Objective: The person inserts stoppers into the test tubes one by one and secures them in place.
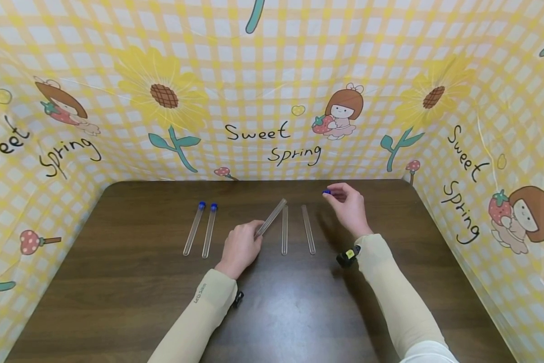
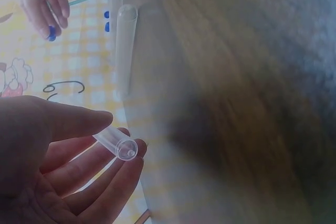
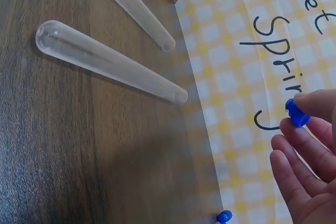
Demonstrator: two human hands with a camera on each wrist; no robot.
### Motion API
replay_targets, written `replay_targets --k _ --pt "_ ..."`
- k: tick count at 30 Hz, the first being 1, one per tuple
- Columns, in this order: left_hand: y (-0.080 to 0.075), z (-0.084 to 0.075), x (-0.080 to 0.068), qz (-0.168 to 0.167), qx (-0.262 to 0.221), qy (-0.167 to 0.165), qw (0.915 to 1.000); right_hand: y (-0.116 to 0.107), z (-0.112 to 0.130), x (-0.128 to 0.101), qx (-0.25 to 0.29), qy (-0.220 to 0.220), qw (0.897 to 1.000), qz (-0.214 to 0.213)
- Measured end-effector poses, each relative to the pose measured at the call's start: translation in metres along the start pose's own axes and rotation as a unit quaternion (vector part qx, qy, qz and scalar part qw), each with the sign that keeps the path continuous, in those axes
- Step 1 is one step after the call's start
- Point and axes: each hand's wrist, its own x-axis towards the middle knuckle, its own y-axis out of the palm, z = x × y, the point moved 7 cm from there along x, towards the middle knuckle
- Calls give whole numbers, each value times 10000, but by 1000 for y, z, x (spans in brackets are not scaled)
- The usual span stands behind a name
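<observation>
My left hand (image 1: 241,248) pinches a clear test tube (image 1: 272,218) between thumb and fingers, its far end raised and slanting to the right. In the left wrist view the rounded end of this tube (image 2: 126,149) pokes out past the fingertips. Over the back right of the table, my right hand (image 1: 350,207) holds a small blue cap (image 3: 298,114) between thumb and fingertips. Two uncapped test tubes lie between the hands, one (image 1: 284,232) beside the raised tube and another (image 1: 308,230) farther right.
Left of the left hand lie two test tubes with blue caps, one (image 1: 193,229) outermost and one (image 1: 209,232) nearer. Another loose blue cap (image 3: 224,216) shows low in the right wrist view. A checked cloth (image 1: 262,91) encloses the brown table (image 1: 117,302) at the back and sides.
</observation>
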Motion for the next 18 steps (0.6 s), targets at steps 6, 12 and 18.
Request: replay_targets --k 6,12,18 --pt "0 -1 0 1 7 39 10000 1 3 1 91 2 10000 -25" --pt "1 -3 -1 30 -49 25 10000 3 5 1 141 -37 9999 -9" --pt "3 -4 -2 -1 -38 59 10000 5 10 -1 170 -156 9997 38"
